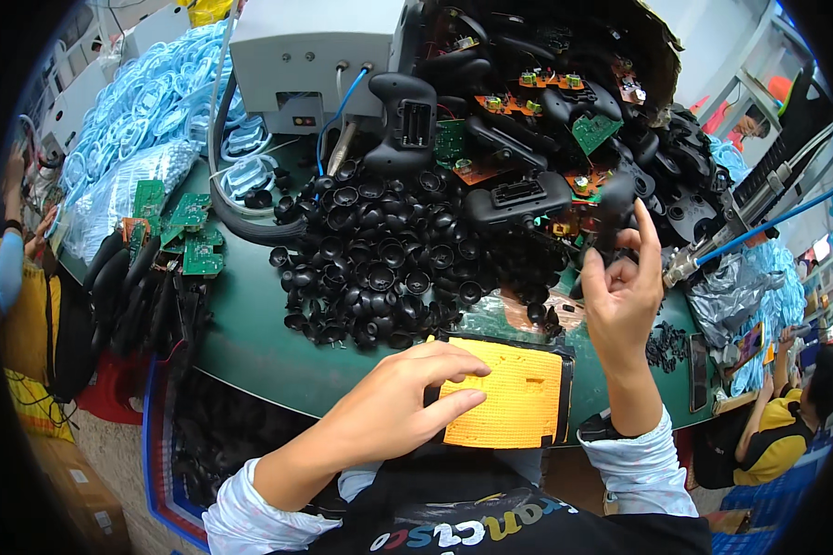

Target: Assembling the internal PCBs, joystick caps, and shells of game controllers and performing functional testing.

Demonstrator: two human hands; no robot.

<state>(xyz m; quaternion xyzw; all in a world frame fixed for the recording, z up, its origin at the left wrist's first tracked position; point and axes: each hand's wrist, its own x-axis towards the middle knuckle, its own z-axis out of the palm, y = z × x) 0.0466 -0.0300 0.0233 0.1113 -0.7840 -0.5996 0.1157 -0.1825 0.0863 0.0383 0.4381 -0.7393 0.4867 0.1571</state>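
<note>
My left hand [403,398] is over the left side of a yellow textured pad [504,393] with black edges, fingers apart and nothing in them. Whether its fingertips touch the pad I cannot tell. At the right, my right hand [627,294] is raised, index finger and thumb against a black game controller [615,197]. That controller is blurred and partly merges with the dark pile behind it. Left of this hand lies another black controller [518,197] with an open battery compartment. A wide heap of small black cup-shaped caps [379,276] spreads beyond the pad.
A grey-white machine [319,55] with cables stands at the back. Controller shells and orange and green circuit boards [594,132] are piled beyond my right hand. At left are black grips [111,268], green boards [202,252] and light-blue parts [171,88]. A metal rod fixture [713,254] juts in from the right.
</note>
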